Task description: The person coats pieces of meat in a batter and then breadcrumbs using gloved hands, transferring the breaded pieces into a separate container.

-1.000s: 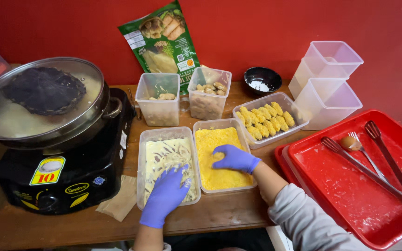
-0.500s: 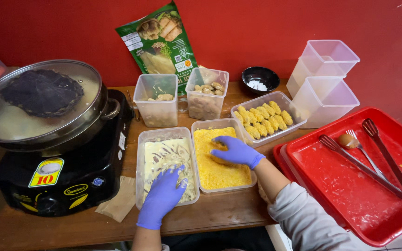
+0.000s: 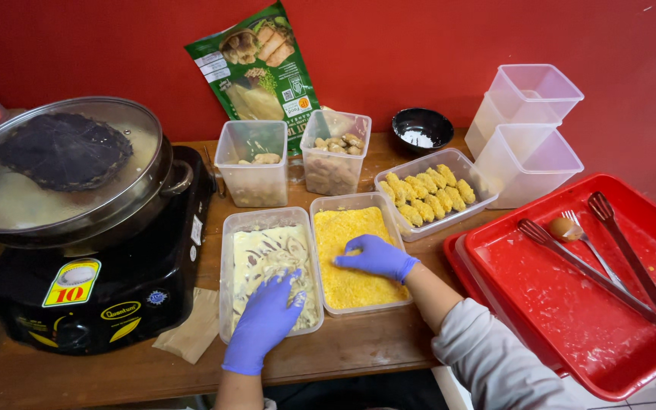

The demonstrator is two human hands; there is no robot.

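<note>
Both hands wear blue gloves. My left hand lies flat, fingers spread, in a clear tub of pale batter at the table's front. Beside it on the right, my right hand presses down, fingers curled, into a clear tub of yellow breadcrumbs. I cannot tell whether a piece lies under either hand. Behind and to the right sits a tub of breaded yellow pieces laid in rows.
A black stove with a lidded pot fills the left. Two tubs of uncoated pieces, a green packet, a black bowl and empty tubs stand behind. A red tray with tongs sits right.
My left hand has slid further into the batter tub. My right hand has stayed in the breadcrumbs, shifting only slightly.
</note>
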